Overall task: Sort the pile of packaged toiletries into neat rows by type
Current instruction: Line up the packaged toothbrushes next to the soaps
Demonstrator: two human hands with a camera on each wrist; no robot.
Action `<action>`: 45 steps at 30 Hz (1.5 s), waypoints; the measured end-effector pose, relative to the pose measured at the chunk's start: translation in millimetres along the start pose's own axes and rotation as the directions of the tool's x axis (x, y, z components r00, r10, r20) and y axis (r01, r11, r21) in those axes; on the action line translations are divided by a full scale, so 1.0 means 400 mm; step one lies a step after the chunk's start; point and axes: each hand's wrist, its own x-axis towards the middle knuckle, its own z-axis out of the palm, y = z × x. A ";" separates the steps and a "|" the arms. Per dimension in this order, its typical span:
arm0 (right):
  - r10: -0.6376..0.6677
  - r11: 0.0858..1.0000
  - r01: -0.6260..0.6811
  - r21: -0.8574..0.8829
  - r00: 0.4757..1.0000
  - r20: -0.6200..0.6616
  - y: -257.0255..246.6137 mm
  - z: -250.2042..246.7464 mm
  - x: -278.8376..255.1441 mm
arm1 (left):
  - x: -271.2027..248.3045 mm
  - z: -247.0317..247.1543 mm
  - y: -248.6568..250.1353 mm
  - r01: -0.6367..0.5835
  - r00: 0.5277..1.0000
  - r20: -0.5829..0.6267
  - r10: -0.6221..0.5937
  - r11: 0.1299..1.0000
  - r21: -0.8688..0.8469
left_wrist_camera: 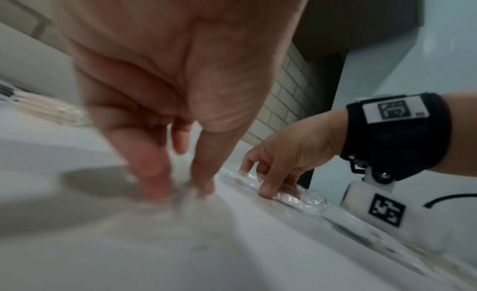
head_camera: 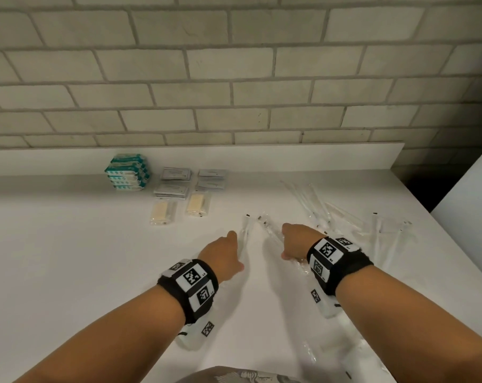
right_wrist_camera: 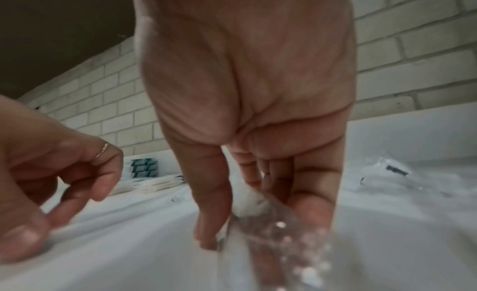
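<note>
On the white counter, the left hand pinches one clear-wrapped toothbrush between thumb and fingertips; just beside it, the right hand pinches another wrapped toothbrush, fingers pointing down.

Bare forearms. Black wristband on left, another on right, both w/ white square-code tags. White camera unit under right wrist, black cable. Thin ring on left finger.
</note>
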 end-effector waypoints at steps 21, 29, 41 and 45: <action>-0.100 0.988 0.119 0.094 0.977 -0.191 -0.038 0.002 0.025 | 0.048 -0.016 -0.035 -0.309 0.938 0.197 0.286 0.946 0.096; -0.247 0.967 0.248 -0.054 0.969 0.026 -0.035 -0.015 0.055 | 0.122 -0.028 -0.029 -0.280 0.952 0.161 0.262 0.954 0.107; -0.282 0.959 0.280 -0.050 0.959 -0.028 -0.153 -0.111 0.282 | 0.337 -0.102 -0.055 -0.130 0.991 0.027 0.130 0.992 -0.008; -0.317 0.948 0.316 -0.042 0.948 -0.020 -0.164 -0.125 0.305 | 0.355 -0.114 -0.050 -0.122 0.990 0.064 0.124 0.992 -0.041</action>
